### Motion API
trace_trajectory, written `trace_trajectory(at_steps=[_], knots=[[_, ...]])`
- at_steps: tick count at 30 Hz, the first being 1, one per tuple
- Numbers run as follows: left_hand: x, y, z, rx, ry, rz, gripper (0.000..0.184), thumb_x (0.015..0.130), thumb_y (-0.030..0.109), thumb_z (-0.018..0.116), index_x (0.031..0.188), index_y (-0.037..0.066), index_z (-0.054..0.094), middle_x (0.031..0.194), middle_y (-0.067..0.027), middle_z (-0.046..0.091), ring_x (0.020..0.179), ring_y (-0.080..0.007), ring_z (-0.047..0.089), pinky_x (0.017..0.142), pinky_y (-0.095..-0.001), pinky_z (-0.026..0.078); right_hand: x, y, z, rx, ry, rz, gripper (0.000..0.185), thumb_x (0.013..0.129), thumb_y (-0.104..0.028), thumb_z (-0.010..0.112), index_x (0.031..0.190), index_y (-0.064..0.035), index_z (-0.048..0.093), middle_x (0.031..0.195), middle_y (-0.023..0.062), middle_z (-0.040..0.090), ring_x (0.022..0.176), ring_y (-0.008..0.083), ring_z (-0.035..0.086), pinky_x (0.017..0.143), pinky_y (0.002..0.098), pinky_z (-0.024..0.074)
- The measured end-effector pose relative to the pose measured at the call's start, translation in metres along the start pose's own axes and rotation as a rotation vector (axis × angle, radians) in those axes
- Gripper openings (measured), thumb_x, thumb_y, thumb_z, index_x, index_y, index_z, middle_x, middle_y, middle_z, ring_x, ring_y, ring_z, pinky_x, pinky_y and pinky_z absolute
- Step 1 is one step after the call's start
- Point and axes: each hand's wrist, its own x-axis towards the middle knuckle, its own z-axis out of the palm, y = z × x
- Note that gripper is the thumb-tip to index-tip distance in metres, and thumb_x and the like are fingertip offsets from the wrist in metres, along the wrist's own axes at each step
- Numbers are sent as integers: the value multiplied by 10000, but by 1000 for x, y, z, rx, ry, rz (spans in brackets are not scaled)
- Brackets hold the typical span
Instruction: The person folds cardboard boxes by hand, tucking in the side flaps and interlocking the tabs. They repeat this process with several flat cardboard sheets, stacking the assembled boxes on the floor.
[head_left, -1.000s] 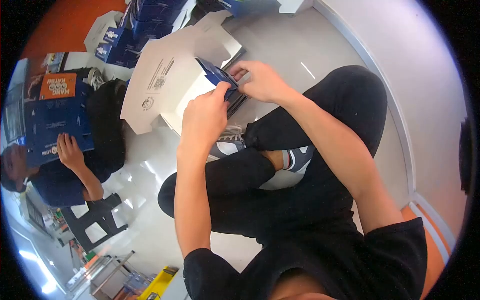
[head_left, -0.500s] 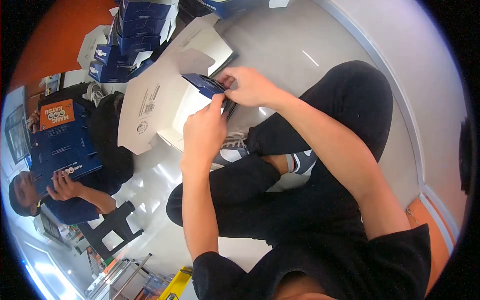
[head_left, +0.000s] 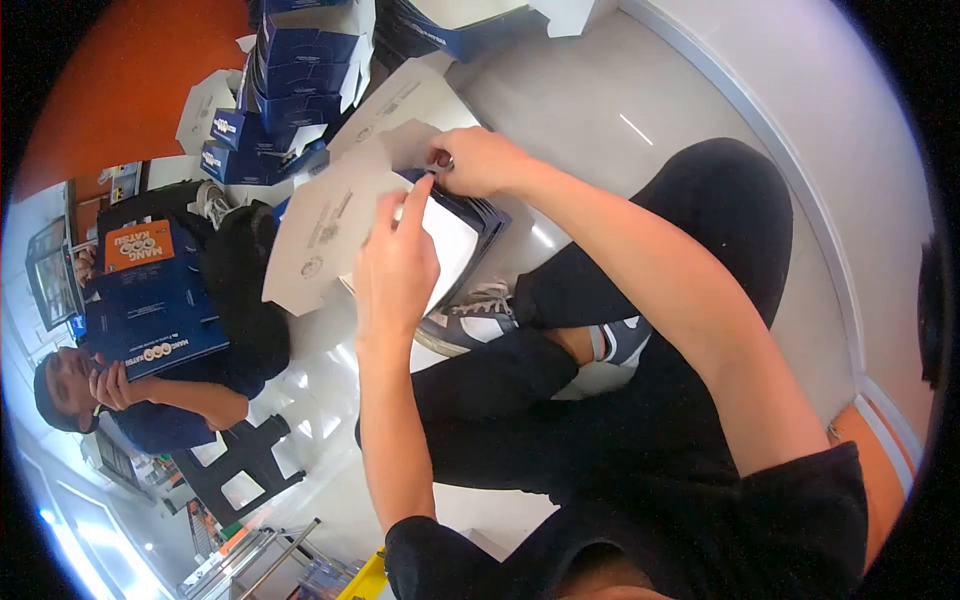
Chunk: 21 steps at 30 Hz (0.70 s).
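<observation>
A cardboard box (head_left: 322, 222), white inside with printed flaps and dark blue outside, stands open on the floor in front of my crossed legs. My left hand (head_left: 398, 250) is at its near side, with the index finger raised to the box edge and the other fingers curled. My right hand (head_left: 474, 162) pinches at the box's far upper edge, close to my left fingertip. What lies between the right fingertips is too small to make out. Dark blue layered walls (head_left: 484, 228) show below my right hand.
Blue boxes (head_left: 300, 80) are stacked at the upper left, and another open box (head_left: 480, 38) lies at the top. At the left a seated co-worker (head_left: 180, 400) holds a blue and orange box (head_left: 155, 300). A black stool (head_left: 240, 470) stands behind them.
The blue flap between my hands has gone down to the box edge. My left index finger has straightened upward. The co-worker's box has tilted, and the whole view has shifted slightly.
</observation>
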Motion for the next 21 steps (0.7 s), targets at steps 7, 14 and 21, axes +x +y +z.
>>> trace_trajectory(at_steps=[7,14,21], knots=[[27,-26,0,236,-64,188,226,790,-7,594,1006,33,648,1124,-119,663,1027,-301,635,814,-392,558,-5,-20,-10,-217,-108,-52,373,736,-113,654,1107,-75,670,1095,136,681,1023,331,649,843,426,533],[20,-32,2,246,-47,184,126,777,7,606,893,24,653,1046,-107,699,1028,-290,638,837,-376,551,-3,-19,2,-308,8,-182,359,698,-88,671,1055,-52,669,974,147,681,912,340,672,769,442,545],[28,-32,2,216,-67,195,107,762,1,615,859,26,653,992,-105,704,979,-277,644,798,-372,554,-7,-23,1,-310,48,-207,341,686,-23,682,1025,-16,654,880,180,688,829,377,677,721,461,548]])
